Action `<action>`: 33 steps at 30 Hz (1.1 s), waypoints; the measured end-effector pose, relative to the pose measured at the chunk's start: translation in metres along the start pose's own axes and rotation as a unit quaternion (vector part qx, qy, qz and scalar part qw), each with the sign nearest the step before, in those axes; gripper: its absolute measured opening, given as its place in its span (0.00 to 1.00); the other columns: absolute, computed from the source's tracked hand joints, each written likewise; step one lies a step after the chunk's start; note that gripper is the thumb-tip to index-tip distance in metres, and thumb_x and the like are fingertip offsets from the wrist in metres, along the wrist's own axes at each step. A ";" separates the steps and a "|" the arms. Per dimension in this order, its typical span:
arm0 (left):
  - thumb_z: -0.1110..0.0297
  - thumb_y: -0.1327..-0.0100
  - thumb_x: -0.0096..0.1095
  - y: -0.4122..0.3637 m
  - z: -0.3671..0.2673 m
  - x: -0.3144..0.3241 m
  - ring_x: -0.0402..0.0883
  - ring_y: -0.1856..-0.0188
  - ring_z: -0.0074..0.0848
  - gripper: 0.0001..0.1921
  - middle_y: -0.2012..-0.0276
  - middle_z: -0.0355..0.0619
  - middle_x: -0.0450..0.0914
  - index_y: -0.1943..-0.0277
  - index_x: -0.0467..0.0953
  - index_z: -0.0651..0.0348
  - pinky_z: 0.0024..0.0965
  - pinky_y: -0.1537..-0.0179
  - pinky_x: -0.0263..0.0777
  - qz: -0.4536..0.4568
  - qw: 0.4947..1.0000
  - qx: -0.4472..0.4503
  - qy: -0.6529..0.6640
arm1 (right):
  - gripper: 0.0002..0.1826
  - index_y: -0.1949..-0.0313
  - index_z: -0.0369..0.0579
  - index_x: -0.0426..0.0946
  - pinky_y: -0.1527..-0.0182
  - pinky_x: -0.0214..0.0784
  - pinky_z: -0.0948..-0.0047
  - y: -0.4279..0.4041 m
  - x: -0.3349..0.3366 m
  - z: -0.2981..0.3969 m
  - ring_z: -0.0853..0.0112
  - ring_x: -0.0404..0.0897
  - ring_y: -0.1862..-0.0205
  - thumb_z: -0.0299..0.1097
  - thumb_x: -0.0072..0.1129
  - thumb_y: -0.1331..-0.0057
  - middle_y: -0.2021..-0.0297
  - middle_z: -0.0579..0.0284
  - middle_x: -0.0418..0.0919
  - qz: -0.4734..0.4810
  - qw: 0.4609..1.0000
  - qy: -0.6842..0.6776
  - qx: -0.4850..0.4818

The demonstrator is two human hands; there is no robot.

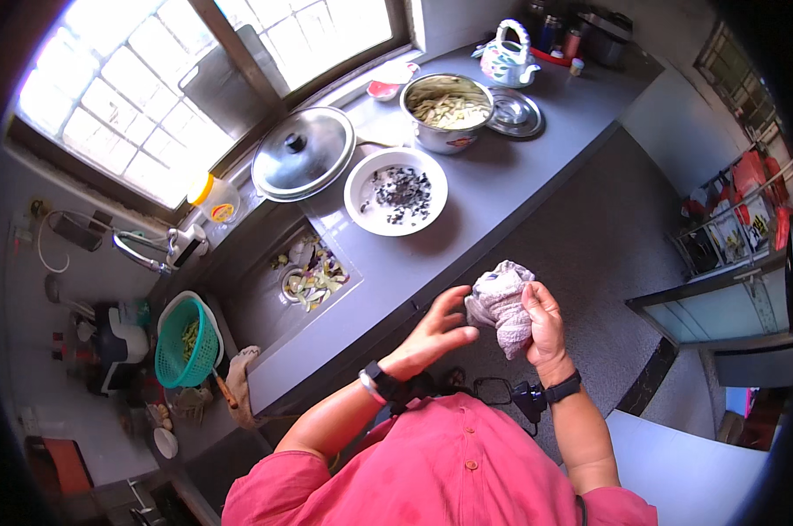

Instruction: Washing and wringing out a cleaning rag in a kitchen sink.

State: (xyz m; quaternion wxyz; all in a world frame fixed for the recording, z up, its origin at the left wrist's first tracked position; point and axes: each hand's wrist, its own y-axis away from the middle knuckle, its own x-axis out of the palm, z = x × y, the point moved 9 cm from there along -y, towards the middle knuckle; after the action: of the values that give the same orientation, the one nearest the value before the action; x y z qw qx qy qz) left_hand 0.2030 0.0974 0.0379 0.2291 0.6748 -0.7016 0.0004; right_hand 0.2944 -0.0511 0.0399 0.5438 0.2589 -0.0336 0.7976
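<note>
A crumpled, pale purple-grey cloth [505,306] is held by my right hand [546,325], its thumb pressed on the cloth's right side. My left hand [439,332] is at the cloth's left with fingers spread; whether a fingertip touches it is hard to tell. Both hands are in front of the counter's edge, over the floor. On the counter beyond them stands a white bowl [370,214] with small dark pieces in it. Behind that bowl, a steel pot [445,139] holds pale sliced food. A large domed steel lid [320,141] with a black knob lies to the bowl's left.
The sink [251,309] has vegetable scraps around its drain, with a faucet [140,253] at its left. A teal colander [166,348] and a beige cloth [242,388] are at the near left. A floral kettle [507,62] and a steel lid [518,112] are near the pot.
</note>
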 end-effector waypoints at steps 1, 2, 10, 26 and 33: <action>0.61 0.37 0.66 -0.003 0.002 0.009 0.65 0.37 0.32 0.39 0.36 0.47 0.61 0.29 0.49 0.53 0.35 0.41 0.65 0.034 0.997 0.032 0.067 | 0.10 0.58 0.47 0.75 0.59 0.74 0.76 0.001 0.023 -0.005 0.78 0.79 0.63 0.37 0.48 0.27 0.63 0.65 0.80 -0.012 0.997 -0.053 0.051; 0.59 0.37 0.67 -0.007 0.003 0.017 0.63 0.35 0.33 0.42 0.35 0.47 0.59 0.28 0.47 0.52 0.36 0.39 0.64 0.067 0.986 0.069 0.132 | 0.10 0.57 0.47 0.75 0.61 0.73 0.78 0.001 0.040 -0.013 0.79 0.78 0.65 0.37 0.46 0.26 0.65 0.66 0.79 -0.022 0.989 -0.103 0.100; 0.74 0.44 0.61 -0.039 -0.057 -0.071 0.74 0.49 0.47 0.20 0.52 0.57 0.70 0.47 0.71 0.60 0.40 0.45 0.69 -0.276 0.859 0.237 -0.360 | 0.18 0.43 0.43 0.68 0.69 0.74 0.77 -0.019 0.026 -0.058 0.74 0.78 0.68 0.38 0.46 0.27 0.58 0.60 0.77 0.013 0.984 0.017 0.175; 0.74 0.50 0.57 0.175 0.013 -0.291 0.72 0.58 0.47 0.09 0.66 0.56 0.74 0.64 0.76 0.64 0.46 0.55 0.68 -0.480 0.672 0.008 -0.564 | 0.14 0.50 0.40 0.74 0.70 0.74 0.80 -0.033 0.045 -0.117 0.79 0.77 0.72 0.33 0.55 0.32 0.64 0.58 0.80 0.065 0.947 0.193 0.247; 0.71 0.46 0.58 0.256 0.052 -0.311 0.73 0.57 0.49 0.14 0.63 0.58 0.74 0.57 0.75 0.68 0.44 0.52 0.67 -0.593 0.650 -0.071 -0.471 | 0.12 0.52 0.42 0.76 0.72 0.74 0.79 -0.035 0.026 -0.110 0.78 0.77 0.73 0.34 0.56 0.32 0.64 0.58 0.80 0.070 0.950 0.218 0.214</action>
State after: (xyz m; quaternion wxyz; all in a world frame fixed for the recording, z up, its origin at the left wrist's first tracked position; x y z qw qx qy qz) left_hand -0.0610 0.3984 -0.0296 -0.1334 0.8379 -0.1639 -0.5033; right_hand 0.2766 0.0222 -0.0516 0.4127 0.1863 0.2390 0.8590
